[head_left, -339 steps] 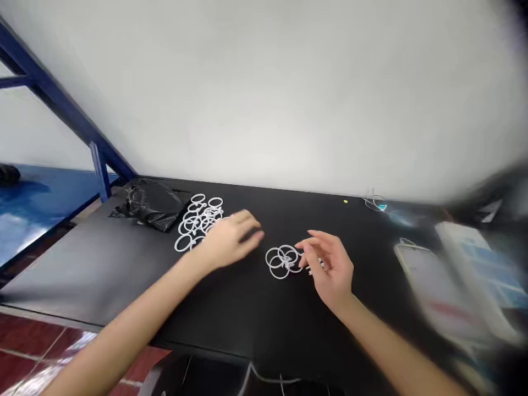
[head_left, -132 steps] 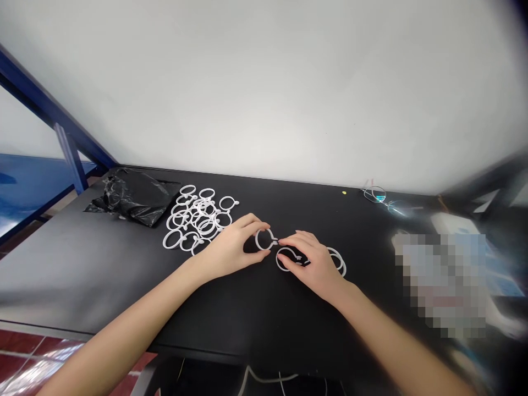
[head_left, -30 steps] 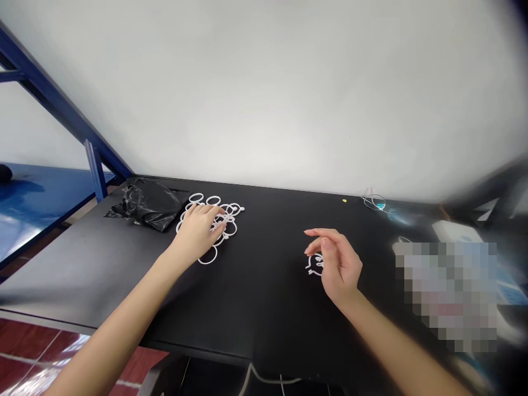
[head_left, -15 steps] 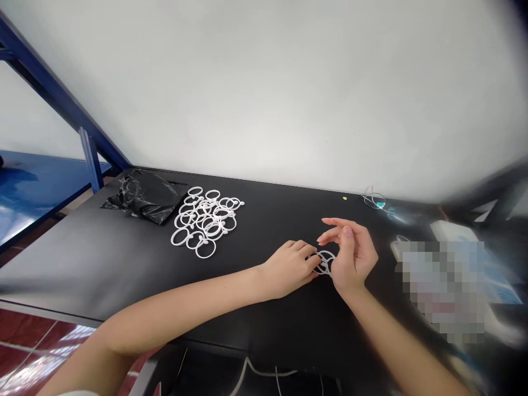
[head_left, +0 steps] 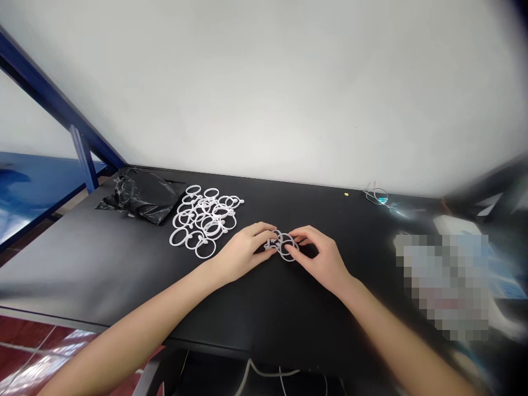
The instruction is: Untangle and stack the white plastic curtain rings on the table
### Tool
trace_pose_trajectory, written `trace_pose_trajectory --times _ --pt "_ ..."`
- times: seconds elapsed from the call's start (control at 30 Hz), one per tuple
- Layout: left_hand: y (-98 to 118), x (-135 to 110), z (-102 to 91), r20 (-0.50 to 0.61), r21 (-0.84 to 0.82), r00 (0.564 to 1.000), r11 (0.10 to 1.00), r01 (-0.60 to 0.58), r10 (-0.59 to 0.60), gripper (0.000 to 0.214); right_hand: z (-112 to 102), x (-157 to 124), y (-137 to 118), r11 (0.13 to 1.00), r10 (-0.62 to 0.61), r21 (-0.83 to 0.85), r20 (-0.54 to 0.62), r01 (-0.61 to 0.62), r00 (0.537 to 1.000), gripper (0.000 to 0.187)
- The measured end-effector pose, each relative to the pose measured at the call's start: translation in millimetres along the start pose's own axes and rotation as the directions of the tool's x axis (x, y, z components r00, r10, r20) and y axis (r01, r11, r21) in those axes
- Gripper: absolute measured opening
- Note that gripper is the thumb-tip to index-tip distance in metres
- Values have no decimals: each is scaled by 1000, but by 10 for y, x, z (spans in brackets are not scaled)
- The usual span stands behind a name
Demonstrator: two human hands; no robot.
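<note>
White rings, small cluster, at table, five o'clock of my view's centre | left hand: fingers clamped on its nine-o'clock side | right hand: fingers clamped on its three-o'clock side | larger ring pile: ten o'clock

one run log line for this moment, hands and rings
left hand: at small ring cluster, grip unclear; right hand: at same cluster's other side, grip unclear; larger ring pile: on table, right of black bag

White rings, black bag, black tabletop, blue frame
</note>
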State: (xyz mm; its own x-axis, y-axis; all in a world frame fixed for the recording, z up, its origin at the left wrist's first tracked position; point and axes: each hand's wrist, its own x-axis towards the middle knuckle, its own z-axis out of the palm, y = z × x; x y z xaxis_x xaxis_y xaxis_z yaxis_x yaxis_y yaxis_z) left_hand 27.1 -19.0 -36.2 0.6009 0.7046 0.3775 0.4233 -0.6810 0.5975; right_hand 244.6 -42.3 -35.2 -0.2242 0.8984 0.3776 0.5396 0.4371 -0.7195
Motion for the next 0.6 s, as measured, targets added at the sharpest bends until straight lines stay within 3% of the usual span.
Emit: trace_pose_trajectory --times 0.23,0.33,0.43,0.53,0.6 --pt "71 -11 15 -16 -132 1000 991 17 -19 18 65 -11 50 998 20 -64 71 -15 997 9" --pt "73 -3 4 -104 -180 993 983 33 -52 17 46 -3 39 997 14 -71 79 -8 997 8" --pt "74 10 -23 -188 -258 967 959 119 -171 12 39 -3 39 998 7 -58 21 -6 1000 8" --pt "74 27 -51 -145 -485 925 840 244 -352 12 49 -10 41 1000 10 -21 -34 -10 999 8" --pt "63 39 -69 -36 -680 883 659 321 -468 18 55 -13 33 1000 10 -2 -57 -10 998 8"
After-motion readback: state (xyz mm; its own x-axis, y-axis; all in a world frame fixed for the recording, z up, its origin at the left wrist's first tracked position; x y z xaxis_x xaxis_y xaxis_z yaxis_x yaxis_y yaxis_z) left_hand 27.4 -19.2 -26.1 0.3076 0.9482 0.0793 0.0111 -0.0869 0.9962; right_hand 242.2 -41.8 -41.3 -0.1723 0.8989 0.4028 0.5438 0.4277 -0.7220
